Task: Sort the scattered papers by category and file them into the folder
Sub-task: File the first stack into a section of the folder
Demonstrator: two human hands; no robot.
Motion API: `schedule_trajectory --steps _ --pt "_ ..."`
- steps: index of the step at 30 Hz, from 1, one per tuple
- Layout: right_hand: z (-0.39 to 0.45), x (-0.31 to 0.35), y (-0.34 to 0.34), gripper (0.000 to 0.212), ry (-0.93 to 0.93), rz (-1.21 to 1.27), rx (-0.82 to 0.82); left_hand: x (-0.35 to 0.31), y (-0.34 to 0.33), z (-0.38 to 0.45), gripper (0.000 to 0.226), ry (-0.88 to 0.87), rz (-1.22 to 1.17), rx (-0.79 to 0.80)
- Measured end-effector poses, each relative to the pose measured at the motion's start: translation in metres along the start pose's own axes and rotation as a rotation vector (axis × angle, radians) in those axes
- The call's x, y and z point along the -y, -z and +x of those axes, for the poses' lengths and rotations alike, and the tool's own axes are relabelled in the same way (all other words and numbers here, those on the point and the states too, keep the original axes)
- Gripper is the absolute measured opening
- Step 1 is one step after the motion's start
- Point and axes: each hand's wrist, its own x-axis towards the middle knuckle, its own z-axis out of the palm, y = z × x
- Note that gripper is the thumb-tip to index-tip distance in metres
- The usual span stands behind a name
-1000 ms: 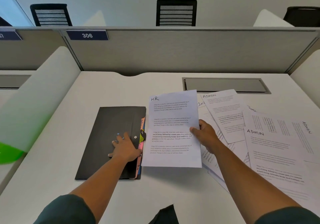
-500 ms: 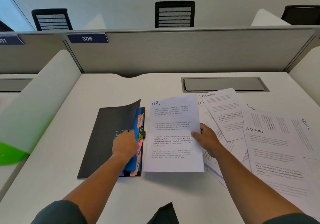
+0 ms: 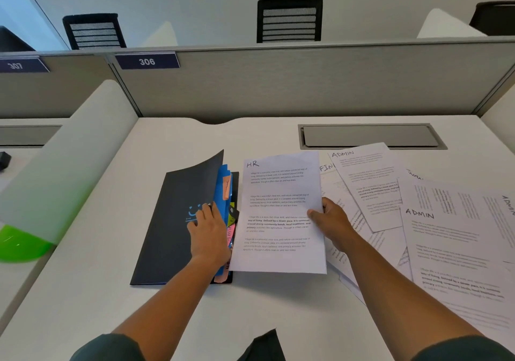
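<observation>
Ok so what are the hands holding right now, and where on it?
The right hand pinches the HR sheet at its right edge, about midway down. The left hand grips the folder's black front cover at its open right edge, lifting it.

Folder cover (image 3: 178, 221): matt black plastic or card, I cannot tell which; smooth, flexing under my fingers (image 3: 204, 211).
Dividers (image 3: 221, 190): smooth blue sheets with pink and yellow tabs.
HR sheet (image 3: 278, 215): thin white paper, matt, printed.
Loose sheets (image 3: 446, 235): same matt white paper.
Table (image 3: 83, 291): smooth white laminate, low sheen.
Partition (image 3: 306, 82): grey woven cloth, rough.
Cable hatch (image 3: 370, 135): grey, matt, smooth.
Chair backs (image 3: 289, 20): black mesh.
</observation>
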Motion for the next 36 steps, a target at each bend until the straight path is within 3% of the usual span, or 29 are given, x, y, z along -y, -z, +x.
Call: schedule_trajectory --steps 12,19,31,36 --pt "0.012 -0.004 0.000 0.029 0.008 0.011 -0.036 -0.007 0.008 -0.004 0.090 0.035 -0.114 0.021" --pt "0.018 0.001 0.001 0.024 0.027 0.069 -0.075 0.014 0.017 0.007 0.073 0.011 -0.437 0.034" --pt "0.023 0.026 -0.044 0.025 0.044 -0.009 0.079 0.033 0.015 0.019 0.069 0.046 -0.641 0.034" --pt "0.025 0.033 -0.067 0.035 0.001 -0.013 0.145 0.033 0.015 0.018 0.049 0.023 -0.683 0.002"
